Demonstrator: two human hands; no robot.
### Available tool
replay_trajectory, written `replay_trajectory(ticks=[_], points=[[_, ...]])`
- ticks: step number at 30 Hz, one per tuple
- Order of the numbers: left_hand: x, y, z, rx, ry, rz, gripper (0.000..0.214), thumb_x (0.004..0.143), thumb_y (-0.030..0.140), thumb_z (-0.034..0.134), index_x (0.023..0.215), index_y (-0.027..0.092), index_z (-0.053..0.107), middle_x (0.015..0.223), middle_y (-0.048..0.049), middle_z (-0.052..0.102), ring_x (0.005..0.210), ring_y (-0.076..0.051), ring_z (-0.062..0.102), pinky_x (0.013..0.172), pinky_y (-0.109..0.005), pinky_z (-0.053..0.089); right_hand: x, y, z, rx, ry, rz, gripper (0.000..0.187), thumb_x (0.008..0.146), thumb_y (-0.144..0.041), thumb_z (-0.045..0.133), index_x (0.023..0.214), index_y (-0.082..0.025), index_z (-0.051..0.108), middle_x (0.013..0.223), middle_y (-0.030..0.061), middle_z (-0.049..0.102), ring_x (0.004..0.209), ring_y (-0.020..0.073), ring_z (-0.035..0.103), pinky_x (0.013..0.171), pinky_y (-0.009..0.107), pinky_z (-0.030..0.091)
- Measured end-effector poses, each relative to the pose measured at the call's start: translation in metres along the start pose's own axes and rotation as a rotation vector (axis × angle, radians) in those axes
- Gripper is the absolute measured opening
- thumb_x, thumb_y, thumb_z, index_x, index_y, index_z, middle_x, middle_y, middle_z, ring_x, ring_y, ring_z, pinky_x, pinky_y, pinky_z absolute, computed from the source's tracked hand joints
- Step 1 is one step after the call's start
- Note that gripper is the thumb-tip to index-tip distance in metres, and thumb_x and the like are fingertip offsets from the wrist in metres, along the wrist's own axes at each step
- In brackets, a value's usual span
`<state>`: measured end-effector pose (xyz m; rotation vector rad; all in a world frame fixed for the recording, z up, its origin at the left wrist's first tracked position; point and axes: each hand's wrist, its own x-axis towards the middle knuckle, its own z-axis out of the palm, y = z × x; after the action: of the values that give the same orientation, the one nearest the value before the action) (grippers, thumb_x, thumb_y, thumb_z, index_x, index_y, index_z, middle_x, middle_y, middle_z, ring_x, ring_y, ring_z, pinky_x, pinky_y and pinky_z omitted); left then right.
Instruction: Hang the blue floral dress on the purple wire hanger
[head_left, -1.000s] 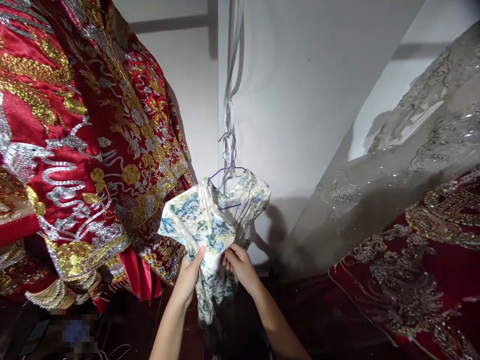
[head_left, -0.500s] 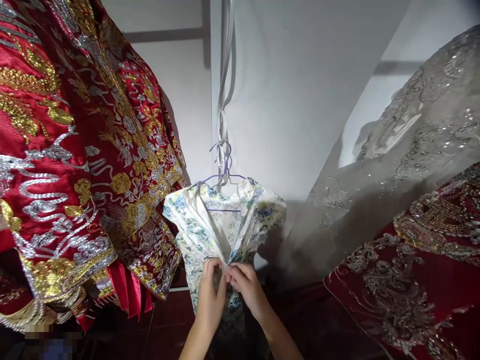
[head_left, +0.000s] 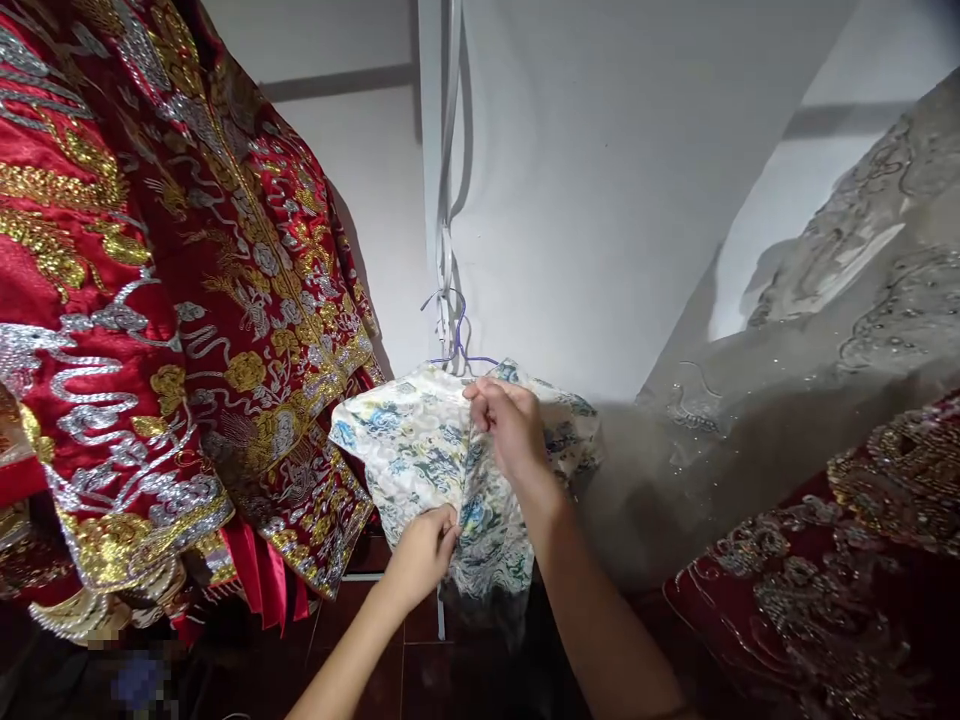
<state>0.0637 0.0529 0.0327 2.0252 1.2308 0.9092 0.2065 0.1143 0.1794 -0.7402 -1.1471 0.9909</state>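
Note:
A white dress with blue, green and yellow flowers (head_left: 420, 450) hangs on a thin purple wire hanger (head_left: 460, 345). Down its middle runs a closed zipper (head_left: 466, 465), seen as a thin dark line. At the top of that line, by the neckline, my right hand (head_left: 510, 420) is closed in a pinch; the zipper pull itself is hidden by the fingers. Lower down, my left hand (head_left: 429, 550) pinches the fabric beside the zipper and keeps it drawn down.
To the left hangs a red jacket with gold and silver embroidery (head_left: 255, 300). A sheer beaded pale gown (head_left: 885, 290) and a dark red beaded garment (head_left: 810, 580) are on the right. Behind is a white wall (head_left: 585, 200) with a hanging white strap (head_left: 450, 130).
My right hand has moved up from beside my left hand to the neckline. The dress's open V front has closed along the zipper. My left hand stays low on the fabric.

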Motion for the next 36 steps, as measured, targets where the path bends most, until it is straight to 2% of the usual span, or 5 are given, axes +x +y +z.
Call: replay_trajectory(ticks=[6,11,21,29,36], points=[[0.061,0.072,-0.085,-0.024,0.350,0.278,0.031,0.099,0.028,0.048,0.129,0.023,0.054,0.101,-0.0059,0.067,0.091,-0.019,0.063,0.085,-0.030,0.047,-0.021,0.005,-0.003,-0.074,-0.122,0.007,0.029,0.091,-0.039,0.055,0.072,-0.018,0.061,0.049,-0.0059,0.044,0.045,0.0088,0.038,0.047,0.022,0.030],[0.096,0.103,-0.109,0.232,0.294,0.441,0.021,0.098,0.027,0.049,0.092,0.019,0.067,0.093,-0.0062,0.070,0.089,-0.020,0.063,0.084,-0.032,0.045,-0.010,0.015,-0.007,-0.302,-0.112,-0.101,0.026,0.091,-0.036,0.053,0.073,-0.019,0.063,0.048,-0.0052,0.044,0.045,0.0110,0.040,0.047,0.024,0.030],[0.065,-0.002,-0.175,-1.017,0.939,-0.220,0.017,0.094,0.022,0.055,0.081,0.017,0.065,0.079,-0.0026,0.065,0.079,-0.014,0.062,0.076,-0.025,0.051,-0.075,0.089,-0.019,-0.371,-0.233,0.131,0.025,0.084,-0.027,0.049,0.061,-0.019,0.057,0.048,-0.0047,0.041,0.046,0.0110,0.039,0.048,0.024,0.028],[0.017,-0.068,-0.073,-1.243,0.711,-0.477,0.003,0.083,0.017,0.065,0.083,0.014,0.065,0.075,-0.0045,0.069,0.067,-0.013,0.066,0.068,-0.023,0.054,-0.124,0.098,-0.033,-0.310,-0.368,0.305,0.026,0.086,-0.024,0.049,0.064,-0.018,0.061,0.051,-0.0022,0.050,0.049,0.0120,0.046,0.052,0.024,0.034],[0.012,-0.016,-0.033,-1.101,0.318,-0.273,0.024,0.078,0.037,0.076,0.085,0.014,0.071,0.080,-0.0035,0.069,0.074,-0.016,0.063,0.072,-0.025,0.050,-0.129,0.098,-0.056,-0.525,-0.050,0.194,0.031,0.094,-0.049,0.049,0.093,-0.022,0.065,0.087,0.0062,0.065,0.084,0.0222,0.062,0.075,0.031,0.049]])
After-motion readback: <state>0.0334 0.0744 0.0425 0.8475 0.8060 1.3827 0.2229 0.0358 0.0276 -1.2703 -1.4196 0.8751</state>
